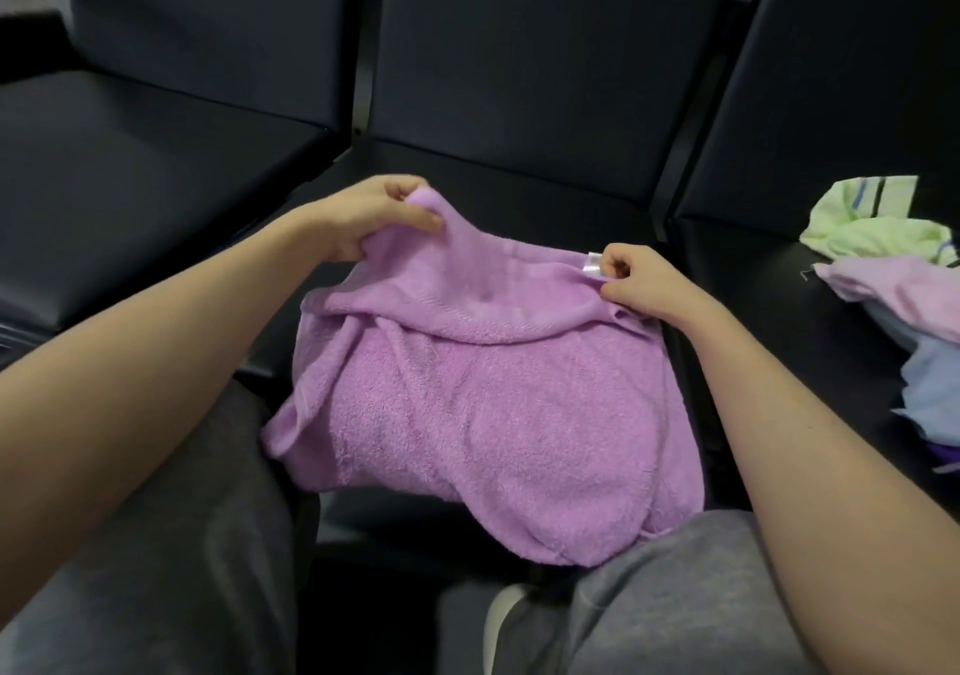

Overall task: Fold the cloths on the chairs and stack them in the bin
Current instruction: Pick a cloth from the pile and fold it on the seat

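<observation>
1. From my end of the head-cam feed, the purple towel (493,414) lies on the middle chair seat (519,175). Its near part hangs off the front edge toward the knees in grey trousers (182,544). The far edge is already turned partway over, so a flap sits on top of the body.
2. The left hand (363,217) pinches the far-left corner between thumb and fingers, with that corner lifted clear of the seat. The right hand (639,279) pinches the far-right edge, right beside the white label (593,264), and sits lower, close to the seat.
3. What matters most, imo: the held edge runs left to right between the 2 hands, and nearly all the towel lies on the near side of both grips. So I'd guess the next move is drawing that edge toward the body. The left end rides higher, so I'd level it first or the fold lands skewed.
4. Further out, a pile of cloths (893,300) (green, pink and blue) sits on the right chair, well apart from the towel and nearer the right hand. I can't see any bin.
</observation>
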Demonstrator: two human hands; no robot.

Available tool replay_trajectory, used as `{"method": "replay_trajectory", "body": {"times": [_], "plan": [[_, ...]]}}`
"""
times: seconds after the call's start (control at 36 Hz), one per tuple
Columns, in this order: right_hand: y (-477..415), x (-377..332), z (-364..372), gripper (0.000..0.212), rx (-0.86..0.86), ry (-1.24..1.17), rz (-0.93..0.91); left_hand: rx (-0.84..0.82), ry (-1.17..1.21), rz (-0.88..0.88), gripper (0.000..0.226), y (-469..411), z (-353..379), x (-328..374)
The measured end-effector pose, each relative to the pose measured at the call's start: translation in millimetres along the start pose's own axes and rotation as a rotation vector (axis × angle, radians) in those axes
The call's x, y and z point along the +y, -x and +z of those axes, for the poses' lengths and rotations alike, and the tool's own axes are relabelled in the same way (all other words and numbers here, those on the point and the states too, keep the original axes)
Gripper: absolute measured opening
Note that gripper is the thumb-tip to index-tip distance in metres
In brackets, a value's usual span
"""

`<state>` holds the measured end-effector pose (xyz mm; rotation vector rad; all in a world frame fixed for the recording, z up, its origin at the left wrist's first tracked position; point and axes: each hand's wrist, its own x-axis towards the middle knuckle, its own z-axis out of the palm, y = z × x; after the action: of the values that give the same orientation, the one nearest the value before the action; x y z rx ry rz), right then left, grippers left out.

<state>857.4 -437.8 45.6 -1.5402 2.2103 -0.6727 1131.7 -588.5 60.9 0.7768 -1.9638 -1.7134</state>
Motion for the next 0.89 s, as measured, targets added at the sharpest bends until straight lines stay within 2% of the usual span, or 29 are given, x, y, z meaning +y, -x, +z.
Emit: {"method": "replay_trajectory", "body": {"times": [0.06, 0.08, 0.14, 0.19, 0.22, 0.28, 0.33, 0.39, 0.5, 0.58, 0.69, 0.78, 0.83, 0.89], "plan": [[0, -1, 0, 0.029, 0.07, -0.005, -0.033, 0.019, 0.046, 0.008, 0.026, 0, -5, 5], [-1, -1, 0, 0.03, 0.105, 0.008, -0.035, 0.028, -0.03, -0.006, 0.03, 0, -7, 5], [-3, 3, -3, 0.03, 0.151, 0.052, -0.007, 0.037, -0.358, -0.079, 0.034, 2, -11, 4], [-4, 7, -4, 0.03, 0.144, 0.104, 0.039, -0.013, -0.691, -0.183, 0.023, 5, -15, 0], [-5, 9, -4, 0.029, 0.13, 0.141, 0.06, -0.046, -0.767, -0.234, 0.021, 7, -17, -1], [-6, 12, -2, 0.026, 0.126, 0.2, 0.098, -0.081, -0.728, -0.303, 0.026, 11, -20, 1], [-7, 15, -1, 0.023, 0.177, 0.209, 0.125, -0.092, -0.54, -0.342, 0.033, 13, -23, 7], [-8, 15, -1, 0.023, 0.249, 0.19, 0.137, -0.083, -0.449, -0.367, 0.037, 15, -26, 11], [-7, 13, -6, 0.02, 0.342, 0.087, 0.15, 0.064, -0.543, -0.312, 0.036, 12, -37, 0], [-4, 11, -10, 0.008, 0.368, 0.027, 0.144, 0.163, -0.57, -0.255, 0.023, 12, -40, -6], [1, 9, -10, 0.023, 0.322, -0.077, 0.136, 0.193, -0.673, -0.251, 0.012, 11, -37, -9], [2, 10, -10, 0.022, 0.315, -0.056, 0.161, 0.217, -0.782, -0.216, 0.013, 8, -33, -12], [1, 11, -11, 0.02, 0.328, -0.025, 0.17, 0.253, -0.833, -0.164, 0.02, 4, -31, -13], [0, 11, -13, 0.028, 0.292, 0.023, 0.187, 0.261, -0.86, -0.15, 0.031, 3, -28, -12]]}}
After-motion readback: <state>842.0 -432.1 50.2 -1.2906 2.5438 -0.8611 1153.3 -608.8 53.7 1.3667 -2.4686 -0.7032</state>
